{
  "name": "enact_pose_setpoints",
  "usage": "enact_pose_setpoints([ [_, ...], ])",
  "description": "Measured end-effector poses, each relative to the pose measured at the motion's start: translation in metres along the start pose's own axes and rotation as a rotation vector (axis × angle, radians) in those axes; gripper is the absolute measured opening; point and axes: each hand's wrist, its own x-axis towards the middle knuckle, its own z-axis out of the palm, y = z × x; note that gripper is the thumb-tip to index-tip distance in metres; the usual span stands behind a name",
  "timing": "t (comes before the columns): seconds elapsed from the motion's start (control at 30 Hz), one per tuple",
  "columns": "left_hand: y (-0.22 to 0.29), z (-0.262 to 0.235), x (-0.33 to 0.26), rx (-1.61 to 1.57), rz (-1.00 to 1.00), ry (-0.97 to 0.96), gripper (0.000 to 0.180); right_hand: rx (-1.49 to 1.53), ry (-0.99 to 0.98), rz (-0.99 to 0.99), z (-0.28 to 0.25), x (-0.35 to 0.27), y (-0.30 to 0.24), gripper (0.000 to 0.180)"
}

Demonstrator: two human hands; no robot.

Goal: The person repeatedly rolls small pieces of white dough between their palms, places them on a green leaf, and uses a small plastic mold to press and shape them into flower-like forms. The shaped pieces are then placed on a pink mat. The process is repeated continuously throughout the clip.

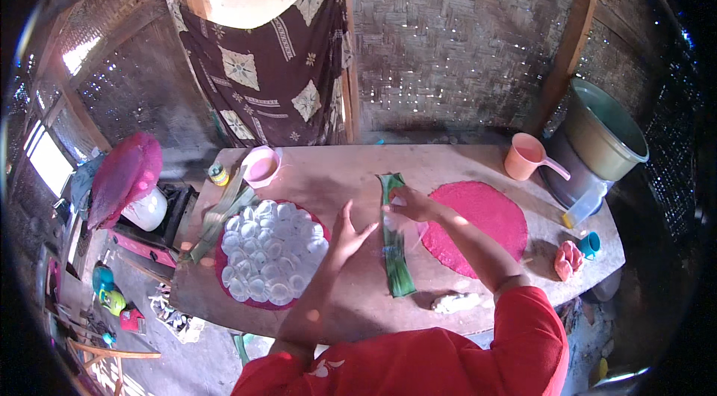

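A long strip of green leaf, like banana leaf [398, 265], lies lengthwise down the middle of the table. My right hand [413, 206] is over its upper part, fingers closed together; a small pale thing seems to show at the fingertips, too small to name. To the left of the leaf my left hand [349, 235] hovers with thumb and fingers apart, holding nothing. Beside it, many small white round cups [269, 250] cover a round red tray [222, 276]. Under my right forearm a round, flat pinkish-red sheet or tray [478, 220] lies partly hidden.
A pink bowl [261, 166] and a small jar [218, 174] stand at the table's far left, near more leaf strips [216, 224]. At the right are a pink dipper [525, 156], a large basin [609, 131], a teal cup [589, 245] and a crumpled white cloth or bag [457, 303].
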Motion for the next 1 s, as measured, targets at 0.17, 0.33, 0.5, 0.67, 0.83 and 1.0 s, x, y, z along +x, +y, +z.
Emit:
enact_pose_setpoints([
  [0.17, 0.035, -0.004, -0.011, -0.314, 0.215, -0.391, 0.009, 0.11, 0.212, 0.129, -0.015, -0.058, 0.009, 0.032],
  [0.33, 0.062, -0.013, -0.019, -0.022, 0.245, -0.286, 0.033, 0.168, 0.536, 0.034, -0.036, -0.097, -0.008, 0.025],
  [0.5, 0.091, -0.005, -0.009, -1.349, -0.348, -0.372, 0.05, 0.75, 0.503, -0.183, -0.029, -0.104, -0.059, 0.017],
  [0.67, 0.102, 0.0, -0.022, -1.342, -0.476, -0.399, 0.035, 0.783, 0.518, -0.021, -0.002, -0.1, -0.076, 0.015],
  [0.83, 0.09, 0.008, -0.031, -1.166, -0.461, -0.357, 0.018, 0.844, 0.548, 0.029, 0.018, -0.097, -0.066, 0.015],
  [1.0, 0.081, 0.022, -0.042, -1.163, -0.488, -0.238, 0.025, 0.84, 0.58, 0.007, 0.039, -0.089, -0.037, 0.018],
])
